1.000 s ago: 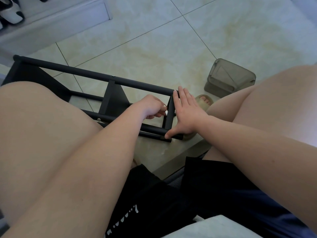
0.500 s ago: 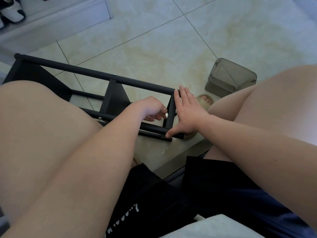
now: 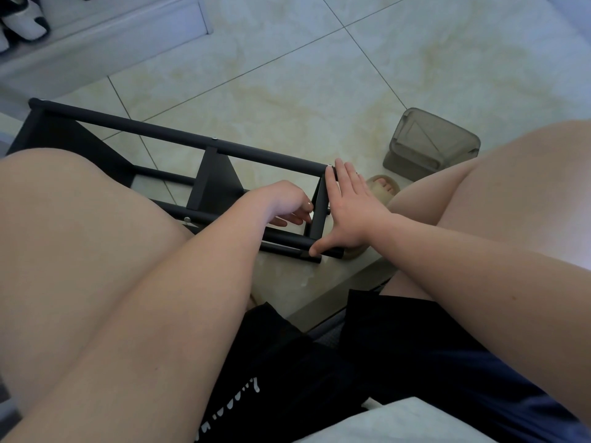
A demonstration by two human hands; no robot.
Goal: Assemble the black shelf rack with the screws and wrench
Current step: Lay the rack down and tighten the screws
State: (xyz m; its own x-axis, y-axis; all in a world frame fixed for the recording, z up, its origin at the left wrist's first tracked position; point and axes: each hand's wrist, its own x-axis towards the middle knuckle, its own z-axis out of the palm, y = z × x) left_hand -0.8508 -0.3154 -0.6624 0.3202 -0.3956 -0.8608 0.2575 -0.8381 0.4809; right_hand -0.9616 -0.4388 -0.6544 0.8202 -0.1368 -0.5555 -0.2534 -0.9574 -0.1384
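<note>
Pale, cream-veined tiled floor (image 3: 319, 91) spreads out below me, and I sit with my knees apart above it. At about ten o'clock a low step (image 3: 112, 36) carries a pair of black-and-white shoes (image 3: 22, 24).

The black shelf rack (image 3: 179, 140) lies on its side on the floor between my legs. Its long bars run from nine o'clock, where my left thigh hides part of the frame, toward the centre. A small bright screw head (image 3: 215, 138) shows on the far bar, above the middle panel.

My left hand (image 3: 284, 203) reaches inside the frame just left of centre. Its fingers are curled, with the tips near the inner face of the end piece (image 3: 318, 212). I cannot tell whether they pinch anything.

My right hand (image 3: 355, 215) lies flat on the outer face of that same end piece. Its fingers are straight and together, pointing to twelve o'clock up to the far bar. The thumb spreads out to eight o'clock, with its tip on the near bar.

Just past that hand, my foot (image 3: 383, 187) in a tan sandal rests on the floor. At two o'clock a smoky grey see-through container (image 3: 431, 145) sits beside my right knee.
</note>
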